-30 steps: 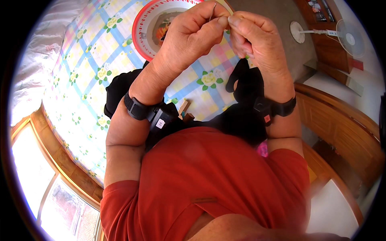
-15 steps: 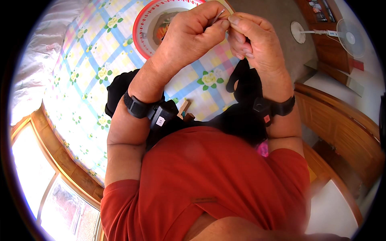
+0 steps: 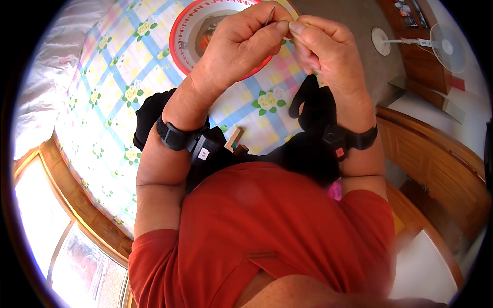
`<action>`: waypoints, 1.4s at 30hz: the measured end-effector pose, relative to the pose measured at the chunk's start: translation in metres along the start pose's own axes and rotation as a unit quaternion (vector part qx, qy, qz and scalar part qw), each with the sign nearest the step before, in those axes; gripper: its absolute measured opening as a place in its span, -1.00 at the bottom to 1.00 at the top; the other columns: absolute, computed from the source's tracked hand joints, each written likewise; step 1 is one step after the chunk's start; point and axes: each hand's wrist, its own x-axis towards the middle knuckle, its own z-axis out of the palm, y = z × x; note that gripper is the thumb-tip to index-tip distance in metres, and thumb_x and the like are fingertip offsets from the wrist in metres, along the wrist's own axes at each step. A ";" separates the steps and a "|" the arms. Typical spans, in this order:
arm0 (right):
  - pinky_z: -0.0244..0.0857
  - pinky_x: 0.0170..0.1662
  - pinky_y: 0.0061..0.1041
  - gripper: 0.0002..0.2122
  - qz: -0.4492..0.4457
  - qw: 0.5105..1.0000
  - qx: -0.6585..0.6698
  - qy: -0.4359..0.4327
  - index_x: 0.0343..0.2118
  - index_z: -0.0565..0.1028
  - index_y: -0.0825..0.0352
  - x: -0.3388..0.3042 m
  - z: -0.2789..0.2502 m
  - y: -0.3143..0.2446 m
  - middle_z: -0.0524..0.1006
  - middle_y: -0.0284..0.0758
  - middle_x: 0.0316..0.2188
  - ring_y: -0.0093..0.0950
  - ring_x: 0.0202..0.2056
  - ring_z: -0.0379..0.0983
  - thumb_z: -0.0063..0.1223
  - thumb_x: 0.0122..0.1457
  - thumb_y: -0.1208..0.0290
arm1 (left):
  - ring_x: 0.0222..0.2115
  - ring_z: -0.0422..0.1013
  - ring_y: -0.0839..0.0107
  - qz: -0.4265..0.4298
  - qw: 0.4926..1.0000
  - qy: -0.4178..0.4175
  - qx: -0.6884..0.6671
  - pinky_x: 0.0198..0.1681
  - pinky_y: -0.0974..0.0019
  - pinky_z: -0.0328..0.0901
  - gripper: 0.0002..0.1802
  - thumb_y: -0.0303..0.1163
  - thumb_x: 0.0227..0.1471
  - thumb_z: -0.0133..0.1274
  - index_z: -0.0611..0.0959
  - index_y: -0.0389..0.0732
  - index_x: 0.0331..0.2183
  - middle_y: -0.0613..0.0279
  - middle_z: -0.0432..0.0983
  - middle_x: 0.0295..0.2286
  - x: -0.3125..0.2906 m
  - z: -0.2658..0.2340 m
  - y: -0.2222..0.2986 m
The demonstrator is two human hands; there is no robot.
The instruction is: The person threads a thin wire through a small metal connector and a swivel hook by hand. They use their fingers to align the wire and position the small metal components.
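Note:
Above the far side of the table, my left hand (image 3: 241,46) is closed in a pinch. A thin silvery metal rod (image 3: 270,14) sticks up from between its fingers; the rest of it is hidden. Tip to tip with it, my right hand (image 3: 334,54) is also closed, thumb pressed against the index finger. Whatever sits in that right pinch is too small to make out. Partly behind my left hand stands a white bowl with a red rim (image 3: 179,54), with some orange bits visible inside.
A flowered, checked cloth (image 3: 118,82) covers the table. Near my body lie a small wooden piece (image 3: 234,138) and black fabric (image 3: 154,115). A white fan (image 3: 447,49) stands at the far right, with wooden cabinets (image 3: 436,149) nearer. A window (image 3: 82,256) is at the lower left.
The metal rod has swung from leaning right to nearly upright. My left hand has tilted slightly, and both hands stay together; more of the bowl's near rim shows below them.

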 end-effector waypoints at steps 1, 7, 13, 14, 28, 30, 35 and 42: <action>-0.02 -0.65 -0.70 -0.71 -0.009 1.000 -0.017 0.010 -0.67 0.34 0.31 0.000 0.000 0.000 0.18 -0.54 -0.81 -0.74 -0.75 0.08 -0.12 0.20 0.39 | -0.39 0.33 0.56 -0.027 0.999 0.003 -0.026 -0.30 0.45 0.25 -0.90 -0.50 0.10 -0.02 0.55 -0.27 -0.31 0.37 0.40 -0.44 -0.001 0.002 0.004; 0.02 -0.63 -0.73 -0.77 -0.028 0.998 -0.053 0.018 -0.59 0.40 0.34 -0.002 -0.003 0.005 0.22 -0.54 -0.77 -0.76 -0.71 0.11 -0.12 0.20 0.41 | -0.67 0.10 0.80 0.018 1.000 0.002 -0.017 -0.65 0.64 -0.03 -0.86 -0.42 0.18 -0.14 0.50 -0.24 -0.31 0.50 0.25 -0.66 0.000 0.004 -0.016; 0.02 -0.63 -0.73 -0.77 -0.033 0.997 -0.069 0.008 -0.58 0.40 0.34 -0.002 -0.005 0.006 0.21 -0.54 -0.77 -0.76 -0.71 0.10 -0.11 0.20 0.40 | -0.47 0.29 0.66 0.163 0.980 -0.003 0.112 -0.42 0.56 0.19 -0.91 -0.48 0.12 -0.01 0.55 -0.24 -0.31 0.44 0.39 -0.45 0.007 -0.003 -0.019; 0.02 -0.63 -0.72 -0.77 -0.030 0.998 -0.060 0.006 -0.58 0.40 0.34 -0.001 -0.004 0.005 0.21 -0.54 -0.77 -0.76 -0.71 0.10 -0.11 0.20 0.40 | -0.48 0.28 0.67 0.170 0.983 -0.002 0.074 -0.44 0.57 0.18 -0.91 -0.48 0.12 -0.01 0.55 -0.24 -0.31 0.45 0.39 -0.46 0.009 -0.002 -0.026; 0.01 -0.63 -0.72 -0.74 -0.016 0.997 -0.074 0.016 -0.62 0.38 0.32 -0.002 0.002 0.002 0.21 -0.54 -0.77 -0.76 -0.71 0.10 -0.10 0.22 0.41 | -0.61 0.16 0.73 0.110 0.994 -0.001 0.000 -0.57 0.60 0.03 -0.88 -0.44 0.15 -0.08 0.54 -0.22 -0.35 0.50 0.29 -0.60 0.003 -0.002 -0.025; 0.01 -0.62 -0.72 -0.75 -0.023 0.997 -0.072 0.010 -0.61 0.39 0.33 -0.001 0.000 0.002 0.21 -0.55 -0.76 -0.77 -0.70 0.11 -0.09 0.22 0.42 | -0.61 0.16 0.74 0.127 0.992 -0.021 0.017 -0.58 0.61 0.02 -0.89 -0.44 0.15 -0.07 0.55 -0.22 -0.35 0.50 0.29 -0.61 0.006 -0.007 -0.018; -0.02 -0.61 -0.73 -0.79 -0.063 0.990 -0.121 0.045 -0.58 0.40 0.35 -0.001 0.003 0.006 0.23 -0.56 -0.73 -0.79 -0.67 0.10 -0.06 0.20 0.46 | -0.65 0.15 0.74 -0.045 0.996 -0.008 -0.075 -0.60 0.62 0.01 -0.90 -0.44 0.13 -0.05 0.55 -0.22 -0.37 0.52 0.27 -0.64 0.001 -0.004 -0.009; -0.03 -0.59 -0.74 -0.82 -0.073 0.986 -0.147 0.032 -0.56 0.42 0.36 -0.001 -0.003 0.006 0.24 -0.58 -0.70 -0.81 -0.63 0.10 -0.03 0.19 0.48 | -0.68 0.16 0.75 0.009 0.998 -0.003 -0.067 -0.62 0.62 0.01 -0.92 -0.45 0.13 -0.04 0.55 -0.21 -0.37 0.53 0.30 -0.64 0.003 -0.006 -0.022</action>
